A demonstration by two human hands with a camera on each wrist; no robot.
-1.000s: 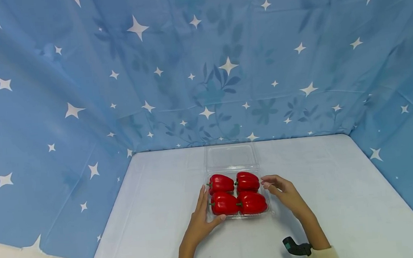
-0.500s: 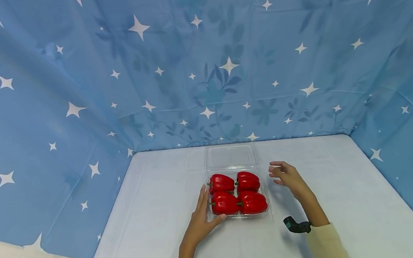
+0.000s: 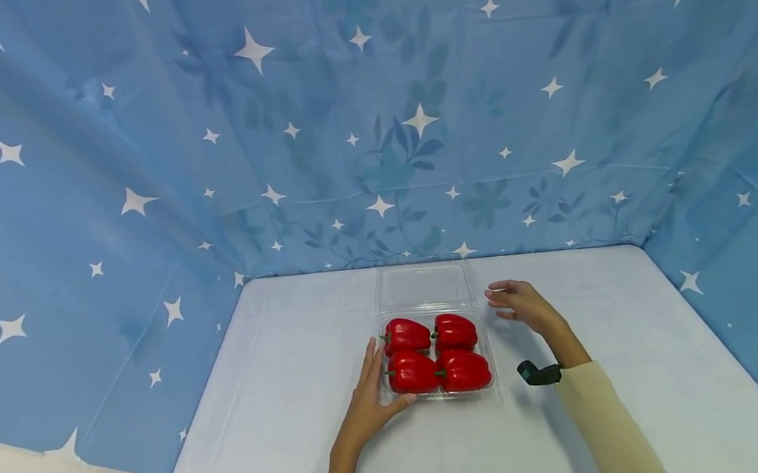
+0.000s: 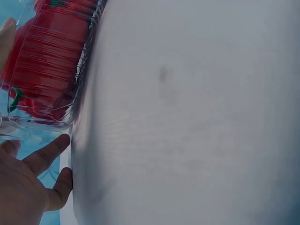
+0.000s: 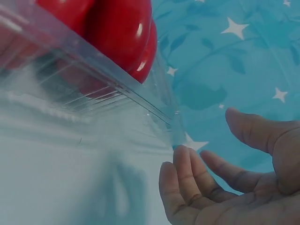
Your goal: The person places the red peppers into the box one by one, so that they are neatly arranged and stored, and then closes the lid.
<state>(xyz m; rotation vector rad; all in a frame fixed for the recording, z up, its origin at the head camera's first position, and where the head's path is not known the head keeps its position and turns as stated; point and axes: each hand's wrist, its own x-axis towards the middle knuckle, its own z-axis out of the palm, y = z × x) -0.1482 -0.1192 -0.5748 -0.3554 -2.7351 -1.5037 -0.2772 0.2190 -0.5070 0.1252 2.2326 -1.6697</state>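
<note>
Red bell peppers with green stems, several of them, fill a clear plastic clamshell box (image 3: pixel 495 377) mid-table in the head view. One front pepper (image 3: pixel 464 371) sits at the box's right. The box's lid (image 3: pixel 423 286) lies folded back. My left hand (image 3: pixel 363 408) rests along the left side, its thumb stretched by the near edge; the left wrist view has the fingers close to the clear wall (image 4: pixel 40 124). To the right of the lid, my right hand (image 3: pixel 525 307) hovers with loosely bent fingers, holding nothing. A pepper (image 5: pixel 119 33) shows behind the box wall in the right wrist view.
White cloth covers the table (image 3: pixel 282 363). Blue star-patterned curtain (image 3: pixel 319 152) hangs behind it and along both sides. Dark wrist devices (image 3: pixel 538 373) are strapped to both arms.
My right hand has left the box's right side, moving up and away to beside the lid. My left hand, the box and the peppers have stayed put.
</note>
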